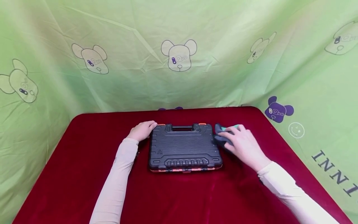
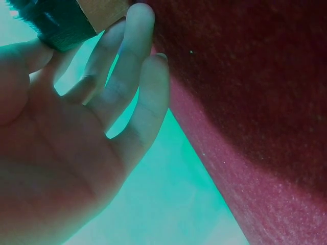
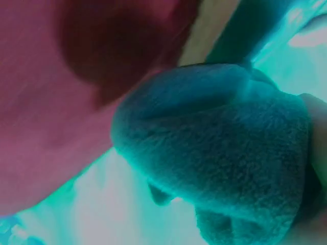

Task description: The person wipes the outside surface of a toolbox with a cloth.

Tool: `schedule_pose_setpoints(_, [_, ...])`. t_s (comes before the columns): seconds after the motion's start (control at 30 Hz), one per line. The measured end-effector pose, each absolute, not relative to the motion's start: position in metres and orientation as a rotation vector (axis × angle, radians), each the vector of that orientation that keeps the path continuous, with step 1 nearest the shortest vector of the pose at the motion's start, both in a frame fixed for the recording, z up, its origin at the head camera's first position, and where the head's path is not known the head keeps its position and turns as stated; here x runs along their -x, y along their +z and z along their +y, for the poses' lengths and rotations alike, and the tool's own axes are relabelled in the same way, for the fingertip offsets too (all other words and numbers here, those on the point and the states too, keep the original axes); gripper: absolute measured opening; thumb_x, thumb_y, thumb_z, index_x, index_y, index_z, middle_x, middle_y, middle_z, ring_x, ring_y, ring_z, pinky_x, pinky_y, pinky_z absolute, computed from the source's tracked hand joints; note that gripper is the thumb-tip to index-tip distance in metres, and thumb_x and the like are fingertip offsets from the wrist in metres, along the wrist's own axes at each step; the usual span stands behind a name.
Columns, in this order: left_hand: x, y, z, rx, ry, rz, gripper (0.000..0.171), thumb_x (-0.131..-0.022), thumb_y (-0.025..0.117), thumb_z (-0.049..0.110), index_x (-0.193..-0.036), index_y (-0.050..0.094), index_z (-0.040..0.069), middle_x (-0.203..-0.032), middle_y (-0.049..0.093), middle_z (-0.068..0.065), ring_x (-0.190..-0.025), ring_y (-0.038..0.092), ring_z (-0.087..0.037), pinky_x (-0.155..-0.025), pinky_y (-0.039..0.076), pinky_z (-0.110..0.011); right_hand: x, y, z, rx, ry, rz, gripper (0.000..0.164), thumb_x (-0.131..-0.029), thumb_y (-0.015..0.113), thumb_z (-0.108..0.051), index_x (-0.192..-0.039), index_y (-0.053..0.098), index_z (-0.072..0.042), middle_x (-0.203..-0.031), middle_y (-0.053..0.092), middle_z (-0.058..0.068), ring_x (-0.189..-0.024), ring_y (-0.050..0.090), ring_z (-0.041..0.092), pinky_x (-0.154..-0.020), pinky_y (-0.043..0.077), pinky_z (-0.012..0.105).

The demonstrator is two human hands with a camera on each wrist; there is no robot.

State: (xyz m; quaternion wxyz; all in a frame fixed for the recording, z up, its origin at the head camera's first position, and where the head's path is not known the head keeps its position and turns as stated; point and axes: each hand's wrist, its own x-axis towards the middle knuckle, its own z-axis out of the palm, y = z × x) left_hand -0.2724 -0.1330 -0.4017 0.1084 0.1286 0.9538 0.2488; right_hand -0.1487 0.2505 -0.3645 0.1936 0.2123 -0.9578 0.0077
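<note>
A black plastic tool case [image 1: 183, 144] with a carry handle and orange latches lies flat on the table. At its far left corner my left hand [image 1: 142, 130] grips the edge; in the left wrist view, the fingers [image 2: 130, 76] bend lightly against the case's dark and orange-brown side [image 2: 102, 13]. My right hand [image 1: 244, 144] holds a bunched dark grey cloth [image 1: 221, 138] with a bit of green against the right side of the case. Up close, the fuzzy cloth [image 3: 214, 148] covers most of the right wrist view and hides the fingertips.
Dark red velvety cloth [image 1: 173, 196] covers the table under the case. Behind and beside the table hangs a light green curtain [image 1: 134, 84] printed with bear heads. The table's far edge runs a little beyond the case.
</note>
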Motion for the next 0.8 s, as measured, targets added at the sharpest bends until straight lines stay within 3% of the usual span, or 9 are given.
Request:
schedule_pose_setpoints(0.2, [0.273, -0.405, -0.137, -0.385, 0.724, 2.815, 0.034, -0.103, 0.036, 0.040, -0.114, 0.062, 0.021, -0.101, 0.069, -0.009, -0.070, 0.065, -0.017, -0.075, 0.047, -0.044, 0.156, -0.387, 0.283, -0.467, -0.116, -2.729, 0.038, -0.074, 0.077, -0.020, -0.112, 0.074, -0.017, -0.109, 0.068, 0.014, -0.091, 0.054, 0.037, -0.063, 0.049, 0.051])
schedule_pose_setpoints(0.4, [0.276, -0.410, -0.148, -0.336, 0.764, 2.812, 0.037, -0.103, 0.035, 0.042, -0.121, 0.061, 0.022, -0.115, 0.068, -0.010, -0.075, 0.069, -0.020, -0.081, 0.048, -0.050, 0.164, -0.414, 0.280, -0.485, -0.037, -2.907, 0.039, -0.082, 0.072, -0.026, -0.120, 0.070, -0.015, -0.115, 0.067, 0.018, -0.098, 0.054, 0.041, -0.070, 0.051, 0.055])
schedule_pose_setpoints(0.53, [0.277, -0.406, -0.148, -0.315, 0.729, 2.905, 0.043, -0.104, 0.033, 0.042, -0.133, 0.055, 0.020, -0.127, 0.066, -0.015, -0.098, 0.068, -0.032, -0.087, 0.049, -0.058, 0.169, -0.415, 0.274, -0.374, 0.057, -2.944, 0.044, -0.089, 0.064, -0.038, -0.126, 0.066, -0.016, -0.123, 0.064, 0.019, -0.106, 0.051, 0.042, -0.078, 0.045, 0.059])
schedule_pose_setpoints(0.63, [0.270, -0.399, -0.141, -0.287, 0.673, 3.010, 0.050, -0.104, 0.031, 0.041, -0.143, 0.046, 0.014, -0.137, 0.060, -0.018, -0.118, 0.058, -0.039, -0.093, 0.048, -0.060, 0.169, -0.412, 0.268, -0.259, 0.159, -2.961, 0.047, -0.093, 0.056, -0.044, -0.131, 0.062, -0.016, -0.128, 0.061, 0.019, -0.115, 0.049, 0.041, -0.088, 0.040, 0.062])
schedule_pose_setpoints(0.8, [0.237, -0.390, -0.121, -0.283, 0.636, 3.128, 0.060, -0.103, 0.031, 0.044, -0.150, 0.034, 0.007, -0.151, 0.044, -0.018, -0.137, 0.038, -0.038, -0.108, 0.040, -0.057, 0.162, -0.402, 0.247, -0.094, 0.335, -2.808, 0.044, -0.097, 0.052, -0.033, -0.132, 0.058, -0.008, -0.131, 0.060, 0.021, -0.126, 0.045, 0.041, -0.101, 0.037, 0.064])
